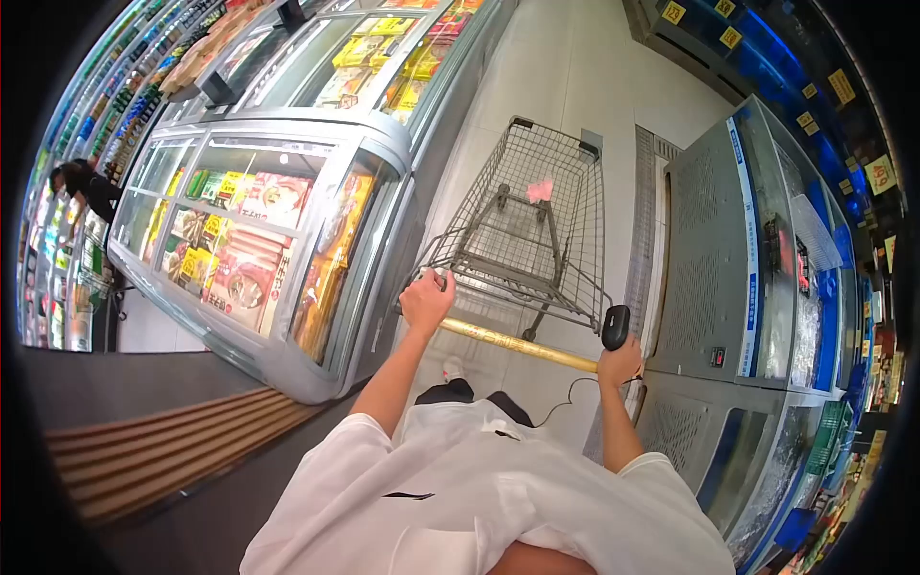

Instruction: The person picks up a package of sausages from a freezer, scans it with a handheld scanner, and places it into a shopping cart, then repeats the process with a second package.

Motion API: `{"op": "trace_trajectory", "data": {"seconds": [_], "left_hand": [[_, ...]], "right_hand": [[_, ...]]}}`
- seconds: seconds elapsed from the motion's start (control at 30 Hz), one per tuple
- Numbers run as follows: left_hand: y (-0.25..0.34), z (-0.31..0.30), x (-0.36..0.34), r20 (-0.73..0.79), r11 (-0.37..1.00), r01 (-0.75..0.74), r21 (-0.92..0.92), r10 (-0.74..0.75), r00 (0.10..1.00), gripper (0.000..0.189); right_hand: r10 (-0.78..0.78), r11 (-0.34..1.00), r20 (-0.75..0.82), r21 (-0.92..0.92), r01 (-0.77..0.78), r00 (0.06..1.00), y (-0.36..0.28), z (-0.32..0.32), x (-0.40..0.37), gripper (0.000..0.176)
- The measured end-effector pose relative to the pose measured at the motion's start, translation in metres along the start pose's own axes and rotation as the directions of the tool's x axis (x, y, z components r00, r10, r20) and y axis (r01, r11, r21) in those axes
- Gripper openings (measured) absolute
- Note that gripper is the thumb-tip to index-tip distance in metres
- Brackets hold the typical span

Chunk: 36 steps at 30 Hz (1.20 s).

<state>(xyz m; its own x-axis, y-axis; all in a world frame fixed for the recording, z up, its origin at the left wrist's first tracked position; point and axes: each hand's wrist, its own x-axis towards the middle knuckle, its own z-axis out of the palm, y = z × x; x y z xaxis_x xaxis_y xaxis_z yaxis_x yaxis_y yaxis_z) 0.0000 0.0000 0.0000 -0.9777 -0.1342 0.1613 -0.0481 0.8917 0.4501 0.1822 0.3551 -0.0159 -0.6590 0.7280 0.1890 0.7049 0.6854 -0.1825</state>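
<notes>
A wire shopping cart stands in front of me, with a yellow handle bar across its near side. My left hand is closed round the left end of that bar, its thumb and forefinger up by the basket's rim. At the bar's right end, my right hand is wrapped round the handle. Just above its knuckles sits a black rounded device, and a thin dark cable curves down near this hand. A pink piece of paper shows inside the basket.
Glass-lidded freezers with packaged food line the left side. Along the right stand grey metal tank cabinets with clear fronts. Tiled floor runs ahead between them. A person in dark clothing is at the far left shelves.
</notes>
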Motion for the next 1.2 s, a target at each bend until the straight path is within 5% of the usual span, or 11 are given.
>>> {"op": "trace_trajectory", "data": {"seconds": [0.07, 0.1, 0.33, 1.03, 1.2], "left_hand": [[0.015, 0.0, -0.009, 0.016, 0.997, 0.015, -0.078, -0.014, 1.0, 0.037], [-0.017, -0.015, 0.049, 0.03, 1.0, -0.001, 0.03, 0.0, 1.0, 0.037], [0.034, 0.048, 0.177, 0.024, 1.0, -0.016, -0.004, 0.016, 1.0, 0.037], [0.192, 0.182, 0.545, 0.02, 0.996, 0.086, 0.02, -0.087, 0.996, 0.039], [0.221, 0.217, 0.639, -0.005, 1.0, -0.005, -0.014, 0.005, 1.0, 0.037]], "right_hand": [[-0.026, 0.999, -0.051, -0.033, 0.024, 0.998, 0.015, -0.01, 0.006, 0.039], [0.006, 1.0, 0.038, 0.025, -0.007, 0.999, -0.048, 0.026, 0.004, 0.039], [0.073, 0.997, 0.025, 0.029, -0.074, 0.997, -0.114, 0.047, 0.14, 0.035], [-0.077, 0.988, -0.02, 0.129, 0.079, 0.997, -0.299, 0.154, 0.531, 0.034], [-0.182, 0.977, -0.052, 0.107, 0.186, 0.982, -0.348, 0.18, 0.619, 0.04]]}}
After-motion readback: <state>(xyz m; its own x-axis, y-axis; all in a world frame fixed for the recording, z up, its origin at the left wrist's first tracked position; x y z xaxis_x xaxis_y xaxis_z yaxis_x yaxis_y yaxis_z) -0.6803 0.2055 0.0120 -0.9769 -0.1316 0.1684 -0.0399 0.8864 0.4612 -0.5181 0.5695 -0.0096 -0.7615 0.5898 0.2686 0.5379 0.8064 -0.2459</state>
